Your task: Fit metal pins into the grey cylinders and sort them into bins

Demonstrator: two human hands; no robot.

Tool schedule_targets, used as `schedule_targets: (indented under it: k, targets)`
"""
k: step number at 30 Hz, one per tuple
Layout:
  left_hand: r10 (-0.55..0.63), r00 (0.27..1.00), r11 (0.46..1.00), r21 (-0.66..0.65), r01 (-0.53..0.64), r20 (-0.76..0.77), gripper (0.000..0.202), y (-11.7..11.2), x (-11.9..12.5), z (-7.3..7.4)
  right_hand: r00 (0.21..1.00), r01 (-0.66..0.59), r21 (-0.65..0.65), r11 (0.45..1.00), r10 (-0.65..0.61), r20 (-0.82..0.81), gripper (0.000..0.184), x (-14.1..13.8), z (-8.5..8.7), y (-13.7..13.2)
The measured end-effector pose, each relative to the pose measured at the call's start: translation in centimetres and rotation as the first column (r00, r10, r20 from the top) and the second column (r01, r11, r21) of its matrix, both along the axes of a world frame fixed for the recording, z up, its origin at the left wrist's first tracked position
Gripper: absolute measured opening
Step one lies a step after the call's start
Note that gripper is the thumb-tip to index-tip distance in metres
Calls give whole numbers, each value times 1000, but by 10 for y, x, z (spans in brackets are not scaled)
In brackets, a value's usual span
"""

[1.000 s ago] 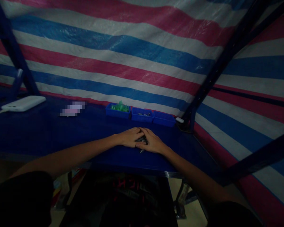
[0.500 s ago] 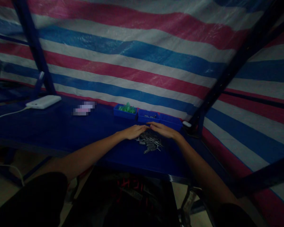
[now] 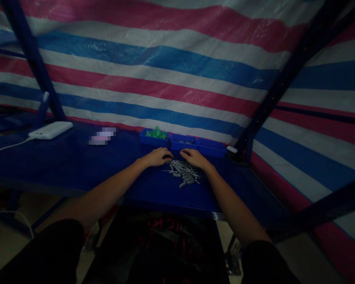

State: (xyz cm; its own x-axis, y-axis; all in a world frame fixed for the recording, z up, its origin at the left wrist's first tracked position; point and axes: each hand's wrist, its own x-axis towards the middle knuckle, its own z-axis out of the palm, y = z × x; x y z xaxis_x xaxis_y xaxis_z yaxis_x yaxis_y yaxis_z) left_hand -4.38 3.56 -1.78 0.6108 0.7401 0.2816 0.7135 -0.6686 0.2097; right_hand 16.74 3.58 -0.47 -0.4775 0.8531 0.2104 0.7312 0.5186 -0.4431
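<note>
A loose pile of thin metal rods and short grey cylindrical pieces [image 3: 184, 172] lies on the blue table in front of me. At its far left edge is my left hand [image 3: 157, 157], fingers bent and thumb apart, with nothing visible in it. My right hand [image 3: 195, 158] reaches over the pile's far right side, its fingers loosely stretched toward the left hand. A narrow gap separates the two hands. Poor light hides whether the fingertips touch the rods.
Behind the hands stand blue bins: one with green pieces [image 3: 156, 133], one with a few metal parts [image 3: 184, 141], and a third bin [image 3: 212, 147]. A white power bank [image 3: 51, 130] with a cable and a blurred pinkish item [image 3: 102, 135] lie left. A small white object [image 3: 232, 149] sits right.
My hands have moved apart from nearly touching fingertips, the left one going left. The pile looks more spread out toward the left. The view has shifted slightly.
</note>
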Motion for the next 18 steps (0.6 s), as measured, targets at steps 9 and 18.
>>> schedule_targets:
  k: [9, 18]
  targets:
    - [37, 999, 992, -119, -39, -22, 21, 0, -5, 7, 999, -6, -16, 1000, 5, -49, 41, -3, -3, -2]
    - [124, 990, 992, 3, -124, -66, 16, -3, 3, 1, 998, -50, 114, 992, 53, -27, 30, -15, -6, -6]
